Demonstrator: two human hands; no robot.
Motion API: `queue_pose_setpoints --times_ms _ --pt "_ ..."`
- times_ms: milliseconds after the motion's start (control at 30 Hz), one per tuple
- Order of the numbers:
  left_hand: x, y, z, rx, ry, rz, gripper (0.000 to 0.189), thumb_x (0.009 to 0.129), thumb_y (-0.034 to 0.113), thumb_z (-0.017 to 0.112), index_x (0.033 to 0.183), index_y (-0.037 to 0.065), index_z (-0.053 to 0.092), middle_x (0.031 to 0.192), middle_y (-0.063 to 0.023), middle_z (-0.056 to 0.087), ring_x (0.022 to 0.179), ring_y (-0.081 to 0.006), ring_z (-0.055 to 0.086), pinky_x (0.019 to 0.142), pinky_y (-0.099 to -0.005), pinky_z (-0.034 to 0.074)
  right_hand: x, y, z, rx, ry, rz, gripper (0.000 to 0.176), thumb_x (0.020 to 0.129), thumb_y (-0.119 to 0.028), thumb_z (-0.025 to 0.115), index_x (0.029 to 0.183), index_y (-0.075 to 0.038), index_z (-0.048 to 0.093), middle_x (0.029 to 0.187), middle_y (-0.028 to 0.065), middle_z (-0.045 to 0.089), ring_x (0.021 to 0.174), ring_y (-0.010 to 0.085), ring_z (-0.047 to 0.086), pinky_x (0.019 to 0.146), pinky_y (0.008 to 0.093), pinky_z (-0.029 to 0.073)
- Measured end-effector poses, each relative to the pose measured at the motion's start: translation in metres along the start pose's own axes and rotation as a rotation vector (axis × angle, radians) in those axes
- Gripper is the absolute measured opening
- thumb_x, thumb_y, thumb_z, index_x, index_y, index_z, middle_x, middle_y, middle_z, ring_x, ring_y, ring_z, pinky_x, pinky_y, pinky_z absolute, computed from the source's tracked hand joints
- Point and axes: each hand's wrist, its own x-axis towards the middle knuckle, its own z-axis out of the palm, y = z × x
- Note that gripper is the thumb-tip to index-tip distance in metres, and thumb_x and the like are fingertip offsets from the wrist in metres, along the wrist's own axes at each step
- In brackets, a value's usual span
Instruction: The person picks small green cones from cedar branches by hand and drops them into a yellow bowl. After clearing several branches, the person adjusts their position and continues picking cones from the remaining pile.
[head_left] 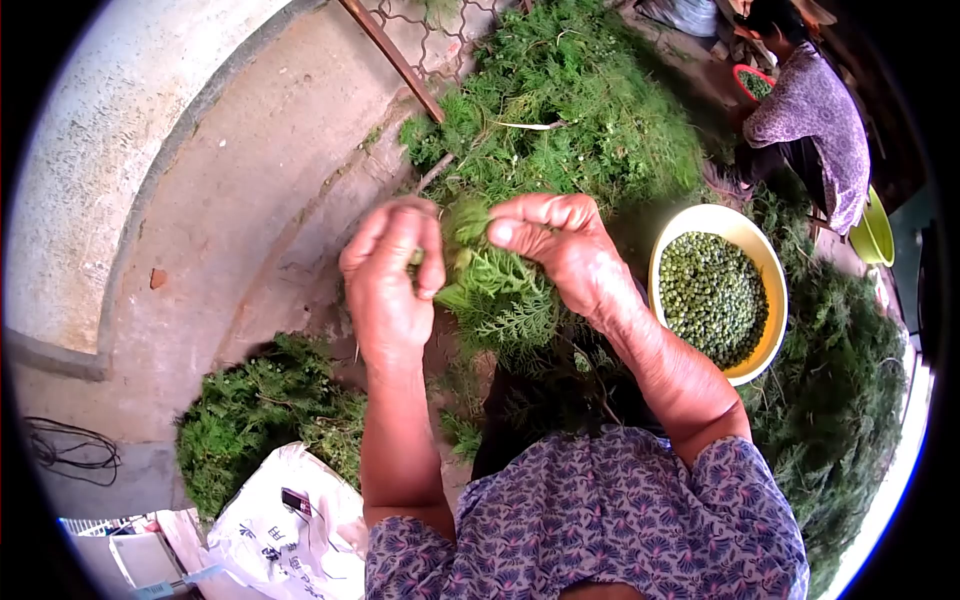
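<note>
In the middle of the head view, my right hand point(575, 250) pinches a feathery green conifer sprig point(500, 290) between thumb and forefinger. The sprig's upper part is smeared by motion. Just left of it, my left hand point(392, 275) is closed with curled fingers; a bit of green shows between them, too small to make out. To the right of my right forearm stands a yellow basin point(660, 268), filled with many small round green fruits point(712, 295).
Cut greenery point(590, 110) is heaped ahead, with more greenery point(265, 410) at lower left and along the right. Another person point(815, 130) sits at upper right, near a red-rimmed container point(752, 82) and a green basin point(873, 230). A white sack point(290, 530) lies lower left.
</note>
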Motion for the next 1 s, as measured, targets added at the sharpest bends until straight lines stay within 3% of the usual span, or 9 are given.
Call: queue_pose_setpoints --times_ms 33,100,233,333,433,500,700,900,1000 --pt "-0.002 0.001 0.001 -0.103 0.116 -0.019 0.013 0.087 0.011 0.052 0.090 0.000 0.058 0.069 -0.0051 0.056 0.044 -0.0077 0.042 0.037 -0.0198 0.029 0.004 0.005 -0.005 -0.006 -0.010 -0.035 0.013 0.079 -0.011 0.066 0.088 -0.002 0.065 0.075 -0.0016 0.062 0.069 0.0060 0.053 0.062 0.0233 0.045" --pt "-0.004 0.003 0.006 -0.222 0.149 -0.038 0.012 0.087 0.012 0.053 0.089 0.001 0.058 0.071 -0.0051 0.056 0.044 -0.0081 0.042 0.038 -0.0199 0.029 0.005 0.004 -0.009 0.033 -0.008 0.021 0.017 0.077 -0.010 0.068 0.092 -0.003 0.064 0.081 -0.0018 0.062 0.073 0.0058 0.053 0.071 0.0212 0.042" --pt "-0.011 -0.003 -0.003 -0.255 0.020 -0.067 0.012 0.089 0.011 0.049 0.096 0.003 0.054 0.078 -0.0058 0.055 0.045 -0.0083 0.039 0.041 -0.0196 0.031 0.003 -0.001 -0.006 0.137 0.002 0.011 0.018 0.078 -0.007 0.067 0.095 -0.003 0.062 0.081 -0.0026 0.062 0.072 0.0047 0.052 0.071 0.0209 0.042" --pt "-0.013 -0.008 0.008 0.111 0.123 0.058 0.014 0.084 0.013 0.060 0.091 0.002 0.058 0.067 -0.0022 0.056 0.045 -0.0042 0.042 0.037 -0.0163 0.027 0.005 -0.005 -0.004 0.097 -0.010 0.001 0.019 0.077 0.000 0.063 0.096 -0.002 0.061 0.084 -0.0017 0.062 0.075 0.0050 0.053 0.071 0.0211 0.042" --pt "-0.012 -0.007 0.012 0.067 0.145 -0.037 0.015 0.085 0.017 0.060 0.091 0.003 0.058 0.068 -0.0013 0.056 0.045 -0.0033 0.041 0.037 -0.0153 0.027 0.004 -0.009 -0.003 0.069 -0.036 0.067 0.021 0.076 0.003 0.060 0.097 -0.002 0.061 0.087 -0.0006 0.063 0.077 0.0054 0.054 0.073 0.0221 0.043" --pt "-0.009 -0.010 0.009 0.044 0.123 -0.101 0.016 0.085 0.020 0.060 0.089 0.004 0.059 0.069 -0.0012 0.057 0.046 -0.0034 0.042 0.036 -0.0153 0.027 0.003 -0.009 -0.001 0.086 -0.056 0.030 0.014 0.076 0.000 0.059 0.090 -0.001 0.063 0.078 -0.0026 0.060 0.069 0.0037 0.050 0.064 0.0203 0.041" --pt "-0.006 -0.011 0.009 -0.025 0.051 -0.209 0.013 0.083 0.014 0.062 0.088 0.003 0.058 0.069 -0.0032 0.058 0.046 -0.0044 0.043 0.038 -0.0149 0.028 0.003 -0.008 0.000 0.137 -0.057 0.023 0.013 0.079 -0.007 0.064 0.089 0.000 0.062 0.077 -0.0016 0.060 0.068 0.0042 0.050 0.062 0.0212 0.042" --pt "-0.009 -0.009 0.015 -0.005 0.110 -0.126 0.008 0.082 0.006 0.060 0.087 0.000 0.060 0.067 -0.0028 0.056 0.047 -0.0037 0.044 0.038 -0.0156 0.030 0.000 -0.008 0.002 0.018 -0.057 0.103 0.013 0.079 -0.011 0.066 0.087 0.000 0.066 0.069 -0.0018 0.059 0.064 0.0049 0.049 0.058 0.0226 0.041" --pt "-0.011 -0.009 0.012 0.086 0.011 -0.087 0.005 0.083 0.005 0.058 0.085 0.001 0.059 0.069 -0.0016 0.055 0.047 -0.0053 0.043 0.038 -0.0168 0.030 0.000 -0.007 0.003 -0.072 -0.093 -0.007 0.011 0.080 -0.013 0.066 0.077 -0.002 0.067 0.067 -0.0024 0.058 0.062 0.0037 0.047 0.055 0.0222 0.039"
